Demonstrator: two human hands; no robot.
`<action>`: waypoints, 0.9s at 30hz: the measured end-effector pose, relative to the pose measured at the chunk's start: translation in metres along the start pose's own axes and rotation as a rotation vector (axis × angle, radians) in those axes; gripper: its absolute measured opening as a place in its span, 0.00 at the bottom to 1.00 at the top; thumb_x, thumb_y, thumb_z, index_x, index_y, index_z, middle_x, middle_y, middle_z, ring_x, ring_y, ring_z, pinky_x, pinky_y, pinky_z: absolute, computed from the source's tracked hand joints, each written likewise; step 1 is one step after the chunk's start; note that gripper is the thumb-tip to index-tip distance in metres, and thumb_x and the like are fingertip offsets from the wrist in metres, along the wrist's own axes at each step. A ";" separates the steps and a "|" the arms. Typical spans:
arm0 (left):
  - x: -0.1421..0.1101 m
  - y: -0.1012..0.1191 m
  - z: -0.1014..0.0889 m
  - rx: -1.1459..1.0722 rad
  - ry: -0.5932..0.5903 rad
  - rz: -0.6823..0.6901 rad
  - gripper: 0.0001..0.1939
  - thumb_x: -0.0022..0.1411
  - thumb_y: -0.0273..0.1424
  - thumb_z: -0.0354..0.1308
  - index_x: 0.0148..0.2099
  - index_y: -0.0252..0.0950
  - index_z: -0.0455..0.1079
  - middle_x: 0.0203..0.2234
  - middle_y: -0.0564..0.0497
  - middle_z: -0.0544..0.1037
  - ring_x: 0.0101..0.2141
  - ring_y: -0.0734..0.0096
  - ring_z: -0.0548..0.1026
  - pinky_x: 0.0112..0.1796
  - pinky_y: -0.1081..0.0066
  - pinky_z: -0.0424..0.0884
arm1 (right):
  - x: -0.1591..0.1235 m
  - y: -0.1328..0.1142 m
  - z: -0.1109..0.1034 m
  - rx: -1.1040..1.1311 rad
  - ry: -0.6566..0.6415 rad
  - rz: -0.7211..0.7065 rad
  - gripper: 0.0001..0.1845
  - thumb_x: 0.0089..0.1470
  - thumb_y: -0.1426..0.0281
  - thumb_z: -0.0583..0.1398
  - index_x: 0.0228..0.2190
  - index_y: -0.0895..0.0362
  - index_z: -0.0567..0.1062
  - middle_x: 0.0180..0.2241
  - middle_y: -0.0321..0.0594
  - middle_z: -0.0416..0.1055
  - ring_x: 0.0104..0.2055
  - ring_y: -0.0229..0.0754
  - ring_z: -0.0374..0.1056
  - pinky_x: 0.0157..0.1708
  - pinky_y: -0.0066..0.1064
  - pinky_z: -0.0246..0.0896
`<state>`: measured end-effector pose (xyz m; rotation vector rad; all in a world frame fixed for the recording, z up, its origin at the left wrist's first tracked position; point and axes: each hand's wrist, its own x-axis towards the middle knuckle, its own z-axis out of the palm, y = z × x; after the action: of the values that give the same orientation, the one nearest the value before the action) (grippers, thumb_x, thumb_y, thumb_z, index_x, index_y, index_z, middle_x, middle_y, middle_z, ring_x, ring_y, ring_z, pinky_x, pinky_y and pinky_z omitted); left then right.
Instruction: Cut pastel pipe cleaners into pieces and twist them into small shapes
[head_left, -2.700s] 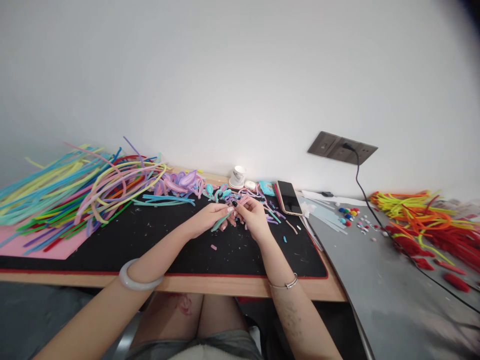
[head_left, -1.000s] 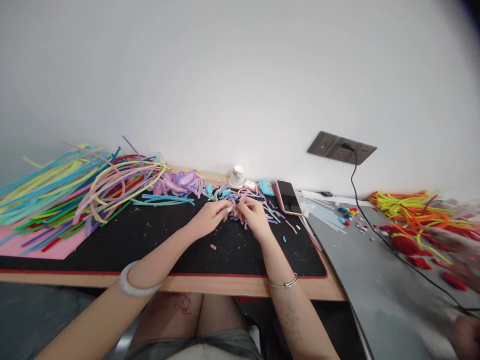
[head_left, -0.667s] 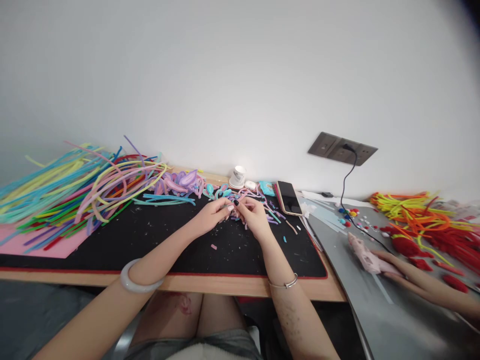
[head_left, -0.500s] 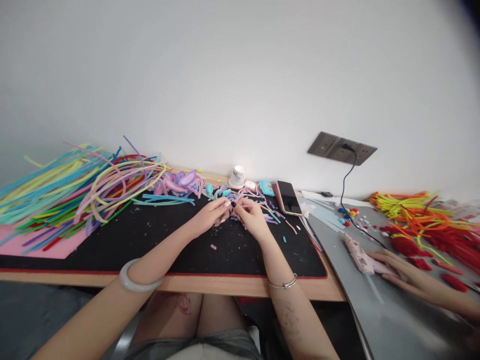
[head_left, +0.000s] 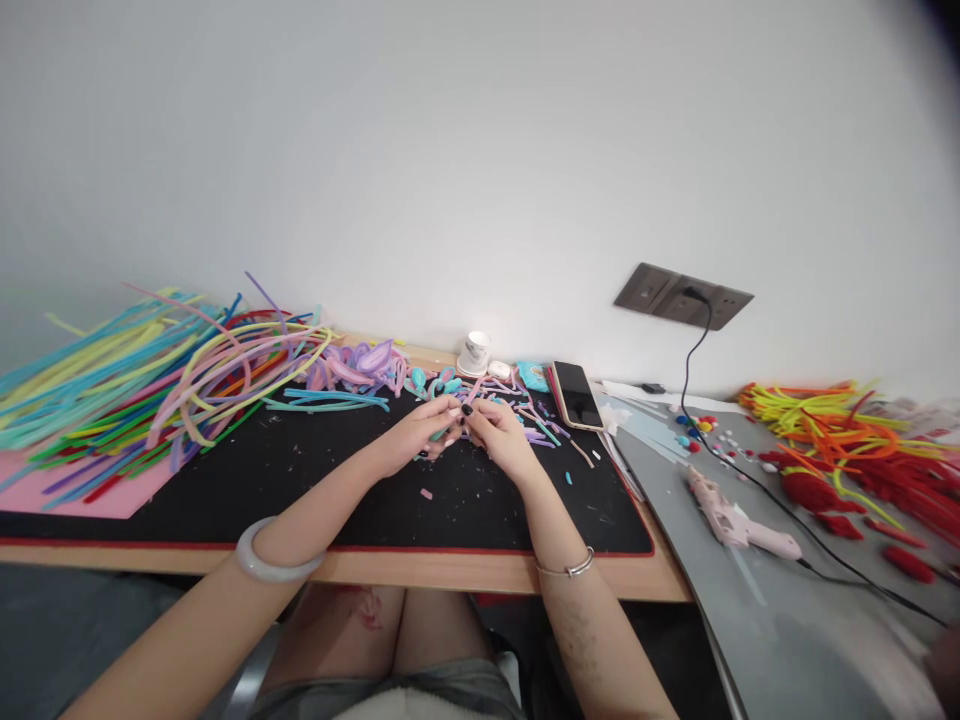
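My left hand (head_left: 424, 432) and my right hand (head_left: 492, 428) meet over the black mat, fingertips pinched together. A bit of teal pipe cleaner (head_left: 438, 435) shows between the fingers of my left hand. The right thumb and index finger press at the same spot; what they pinch is too small and hidden to make out. Just behind the hands lie teal and pink pipe-cleaner loops (head_left: 418, 379), and short purple pipe-cleaner pieces (head_left: 537, 437) lie to their right.
Long coloured pipe cleaners (head_left: 172, 370) heap at left, beside purple looped shapes (head_left: 371, 362). A paper cup (head_left: 475, 354) and a phone (head_left: 577, 394) stand at the back. At right, a pink glue gun (head_left: 739, 522) lies on the grey table near red and yellow pipe cleaners (head_left: 847, 430).
The other person's hand has let go of the glue gun and withdrawn to the right, leaving it on the table. My hands stay together; the teal piece now shows in my left fingers.
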<state>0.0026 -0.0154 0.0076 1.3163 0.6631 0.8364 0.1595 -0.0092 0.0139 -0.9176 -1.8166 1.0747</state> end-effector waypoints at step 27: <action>0.004 0.000 0.000 -0.064 0.125 0.100 0.10 0.57 0.37 0.51 0.33 0.36 0.56 0.18 0.60 0.59 0.14 0.86 0.49 0.16 0.80 0.44 | 0.004 0.006 0.000 0.095 0.119 0.073 0.20 0.49 0.57 0.54 0.16 0.56 0.57 0.14 0.30 0.49 0.16 0.31 0.44 0.16 0.24 0.40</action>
<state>0.0046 -0.0125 0.0074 1.2553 0.6669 1.0197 0.1592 -0.0037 0.0090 -0.9761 -1.6323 1.1172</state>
